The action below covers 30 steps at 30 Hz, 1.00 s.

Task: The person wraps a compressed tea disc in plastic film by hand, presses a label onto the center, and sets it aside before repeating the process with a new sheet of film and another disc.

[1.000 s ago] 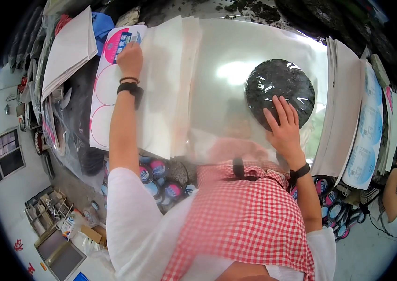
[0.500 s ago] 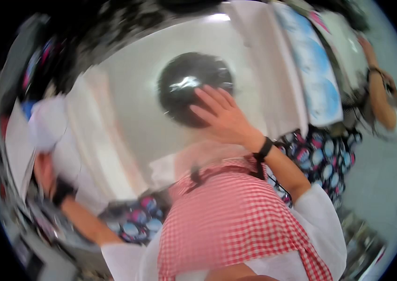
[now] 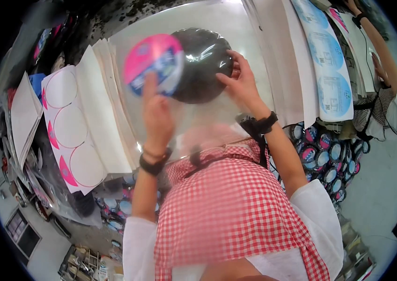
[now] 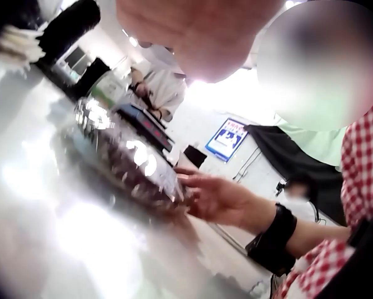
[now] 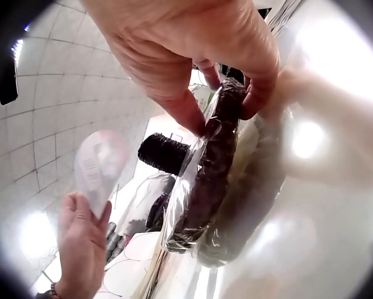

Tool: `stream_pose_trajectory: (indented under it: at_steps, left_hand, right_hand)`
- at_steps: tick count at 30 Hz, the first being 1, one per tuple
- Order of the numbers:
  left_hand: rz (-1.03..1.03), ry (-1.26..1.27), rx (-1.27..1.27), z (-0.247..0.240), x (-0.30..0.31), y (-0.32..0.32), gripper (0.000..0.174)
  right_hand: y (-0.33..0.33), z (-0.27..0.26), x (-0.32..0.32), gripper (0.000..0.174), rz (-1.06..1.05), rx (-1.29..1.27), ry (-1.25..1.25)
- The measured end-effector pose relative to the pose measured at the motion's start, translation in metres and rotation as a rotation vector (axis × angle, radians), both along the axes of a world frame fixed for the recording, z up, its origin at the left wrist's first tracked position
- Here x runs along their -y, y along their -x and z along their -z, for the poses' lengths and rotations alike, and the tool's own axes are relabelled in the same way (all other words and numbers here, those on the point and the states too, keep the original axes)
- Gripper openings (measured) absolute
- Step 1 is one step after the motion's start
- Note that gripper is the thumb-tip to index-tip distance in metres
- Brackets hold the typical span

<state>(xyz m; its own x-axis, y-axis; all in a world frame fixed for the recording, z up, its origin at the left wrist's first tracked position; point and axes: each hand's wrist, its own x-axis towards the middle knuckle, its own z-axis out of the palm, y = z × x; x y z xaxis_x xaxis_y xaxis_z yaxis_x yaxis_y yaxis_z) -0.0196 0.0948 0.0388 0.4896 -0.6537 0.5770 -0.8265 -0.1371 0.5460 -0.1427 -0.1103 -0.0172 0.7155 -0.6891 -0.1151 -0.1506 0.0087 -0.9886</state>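
My left hand point(image 3: 158, 114) pinches a round pink, white and blue label point(image 3: 154, 49) by its lower edge, holding it up at the left of the disc. The label is blurred in the head view; its pale back point(image 5: 99, 159) faces the right wrist view. A dark round disc point(image 3: 203, 65) in clear plastic wrap sits on the shiny table point(image 3: 226, 18), partly overlapped by the label. My right hand point(image 3: 243, 84) grips the disc's right edge, thumb on one side and fingers on the other. In the right wrist view the wrapped rim point(image 5: 205, 180) looks thick and crinkled.
On the left lie a label sheet point(image 3: 69, 110) with bare circles and a stack of white paper point(image 3: 98, 93). Blue round labels point(image 3: 322, 56) line the right side. Several labelled packs point(image 3: 325, 154) are heaped below the table. Another person's arm point(image 3: 385, 47) shows at right.
My left hand has come from the label sheet at left to beside the disc, carrying a round label. My right hand has gone from lying on the disc to gripping its edge.
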Motion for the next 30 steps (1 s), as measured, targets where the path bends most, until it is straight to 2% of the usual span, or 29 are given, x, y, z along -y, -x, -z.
stream_pose_trajectory:
  at_steps: [4, 7, 10, 11, 13, 14, 15, 17, 19, 21, 23, 24, 25, 26, 27, 28, 29, 30]
  left_hand:
    - [0.116, -0.154, -0.049, 0.017, 0.024, 0.007, 0.009]
    - [0.135, -0.211, 0.083, 0.032, 0.036, -0.002, 0.016]
    - [0.165, -0.505, 0.102, 0.013, 0.036, 0.003, 0.013]
    - [0.125, -0.626, 0.039, -0.001, 0.038, 0.003, 0.029]
    - [0.121, -0.684, 0.165, -0.015, 0.059, -0.007, 0.036]
    - [0.124, -0.695, 0.223, -0.013, 0.074, -0.01, 0.041]
    - [0.131, -0.661, 0.322, 0.011, 0.081, -0.019, 0.048]
    - [0.084, -0.689, 0.235, 0.001, 0.084, -0.029, 0.052]
    - [-0.26, -0.677, -0.071, 0.038, 0.06, -0.07, 0.058]
    - [-0.171, -0.533, -0.24, 0.068, 0.026, -0.094, 0.059]
    - [0.004, -0.174, -1.032, 0.007, 0.022, -0.062, 0.051]
    - [-0.01, -0.149, -0.95, 0.008, 0.003, -0.062, 0.048]
    - [-0.028, -0.113, -0.873, 0.014, -0.017, -0.064, 0.046]
    - [-0.018, 0.047, -0.987, 0.01, -0.036, -0.057, 0.045]
    - [-0.003, 0.215, -1.09, 0.005, -0.054, -0.05, 0.044]
    - [0.046, 0.507, -1.366, -0.014, -0.076, -0.042, 0.043]
    - [0.163, 0.757, -1.746, -0.023, -0.118, -0.057, 0.042]
    - [0.45, 1.071, -1.746, -0.048, -0.128, -0.049, 0.042]
  right_hand:
    - [0.0, -0.006, -0.001, 0.071, 0.006, -0.046, 0.068]
    - [0.0, -0.006, -0.001, 0.072, 0.001, -0.031, 0.087]
    - [0.003, -0.002, 0.0, 0.072, -0.023, -0.011, 0.085]
    - [0.003, -0.001, 0.001, 0.072, -0.025, -0.006, 0.088]
    - [0.0, -0.001, -0.001, 0.07, -0.037, 0.021, 0.082]
    - [0.003, -0.004, 0.0, 0.07, -0.039, 0.026, 0.096]
    - [0.004, -0.008, 0.0, 0.065, -0.042, -0.008, 0.168]
    - [0.004, -0.012, 0.005, 0.061, -0.049, 0.029, 0.182]
    - [0.009, -0.009, 0.005, 0.06, -0.052, 0.056, 0.12]
    - [0.008, -0.001, 0.009, 0.059, -0.072, 0.117, 0.062]
    - [0.01, -0.03, 0.011, 0.057, -0.038, -0.024, 0.216]
    - [0.014, -0.042, 0.012, 0.057, -0.021, -0.095, 0.291]
    - [0.03, -0.05, 0.03, 0.058, 0.02, -0.331, 0.753]
    - [0.045, -0.058, 0.048, 0.059, 0.145, -0.601, 1.198]
    - [0.063, -0.079, 0.063, 0.061, 0.347, -0.881, 1.358]
    - [0.094, -0.078, 0.088, 0.062, 0.396, -1.028, 1.444]
    - [0.126, -0.071, 0.122, 0.054, 0.255, -1.204, 1.03]
    - [0.155, -0.077, 0.145, 0.046, 0.206, -1.161, 0.911]
